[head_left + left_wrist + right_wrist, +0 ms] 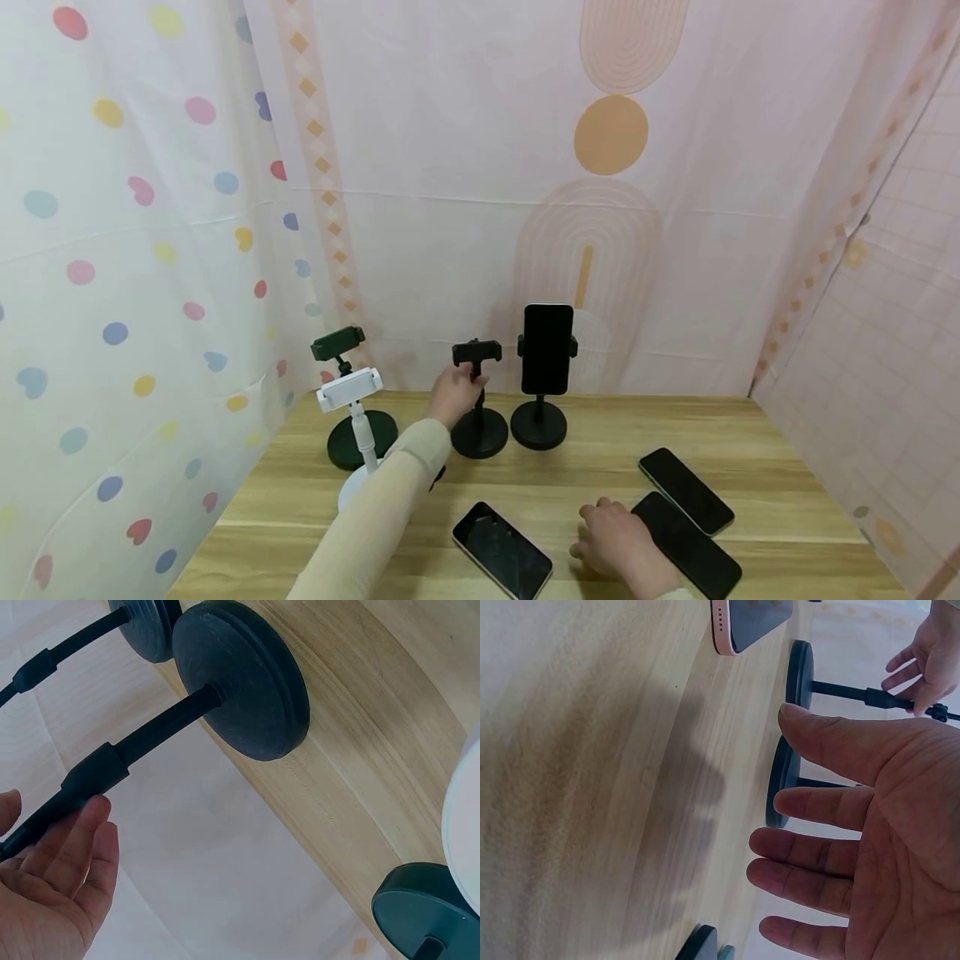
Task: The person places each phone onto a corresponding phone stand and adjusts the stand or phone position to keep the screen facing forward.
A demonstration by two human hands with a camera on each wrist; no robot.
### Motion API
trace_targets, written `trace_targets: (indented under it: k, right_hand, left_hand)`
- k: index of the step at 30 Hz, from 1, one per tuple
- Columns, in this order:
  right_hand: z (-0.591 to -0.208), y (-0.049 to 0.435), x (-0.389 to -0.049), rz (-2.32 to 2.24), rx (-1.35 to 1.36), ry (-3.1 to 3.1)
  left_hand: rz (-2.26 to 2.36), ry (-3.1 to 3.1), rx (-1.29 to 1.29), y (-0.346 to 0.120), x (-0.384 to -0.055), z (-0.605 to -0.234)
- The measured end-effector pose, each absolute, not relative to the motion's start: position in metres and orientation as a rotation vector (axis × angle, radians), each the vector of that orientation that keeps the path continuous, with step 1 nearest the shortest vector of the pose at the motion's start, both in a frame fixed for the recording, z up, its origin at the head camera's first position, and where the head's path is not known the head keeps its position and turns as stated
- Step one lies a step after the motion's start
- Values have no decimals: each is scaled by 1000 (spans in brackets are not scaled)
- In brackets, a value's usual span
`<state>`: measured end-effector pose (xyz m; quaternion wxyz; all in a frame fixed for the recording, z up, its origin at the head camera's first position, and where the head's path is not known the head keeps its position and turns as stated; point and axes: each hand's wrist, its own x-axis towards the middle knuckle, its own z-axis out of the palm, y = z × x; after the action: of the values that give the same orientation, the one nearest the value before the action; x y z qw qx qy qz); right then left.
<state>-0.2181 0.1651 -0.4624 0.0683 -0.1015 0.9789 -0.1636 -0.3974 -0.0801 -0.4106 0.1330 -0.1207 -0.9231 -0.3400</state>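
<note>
My left hand holds the pole of a black phone stand near the back of the table; in the left wrist view the pole lies between thumb and fingers. This stand's clamp has no phone in it. Beside it, to the right, another black stand bears an upright phone. My right hand hovers over the table with its fingers extended, and its palm is bare in the right wrist view. A dark phone lies to its left.
Two more phones, one farther back and one nearer, lie side by side at the right. On the left stand a white phone stand and a dark green one. Patterned curtains hang behind and at both sides.
</note>
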Motion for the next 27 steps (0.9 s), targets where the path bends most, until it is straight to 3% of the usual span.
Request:
trace_targets:
  k: [27]
  right_hand:
    - [-471,168,-222,-505,-256,2913]
  left_hand:
    - [-1029,-2659,-267,-98,-376,-390]
